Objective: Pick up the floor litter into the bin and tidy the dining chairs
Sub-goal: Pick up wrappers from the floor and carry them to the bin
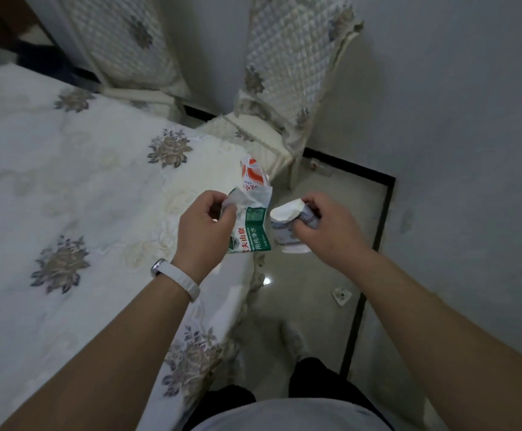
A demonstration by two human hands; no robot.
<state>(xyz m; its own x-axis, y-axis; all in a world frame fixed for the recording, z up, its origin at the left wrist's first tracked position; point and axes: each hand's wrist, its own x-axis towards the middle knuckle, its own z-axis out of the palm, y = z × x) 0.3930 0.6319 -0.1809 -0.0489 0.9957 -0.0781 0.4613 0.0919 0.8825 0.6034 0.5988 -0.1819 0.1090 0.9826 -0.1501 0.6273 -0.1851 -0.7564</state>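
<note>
My left hand (205,227) is closed on a bunch of wrappers (251,217): a green and white bottle label and an orange and white packet above it. My right hand (325,227) grips a crushed white paper cup (284,227) with a grey pattern, its mouth turned left. Both hands hover close together above the table's corner and the floor. A small white scrap (341,296) lies on the floor tiles below my right forearm. Another small piece of litter (319,167) lies by the wall behind the chair leg. No bin is in view.
A table under a white floral cloth (76,181) fills the left. Two dining chairs with quilted covers stand at its far side, one (284,88) near the corner, another (123,48) further left. A grey wall (455,150) closes the right. My feet stand on glossy tiles (309,275).
</note>
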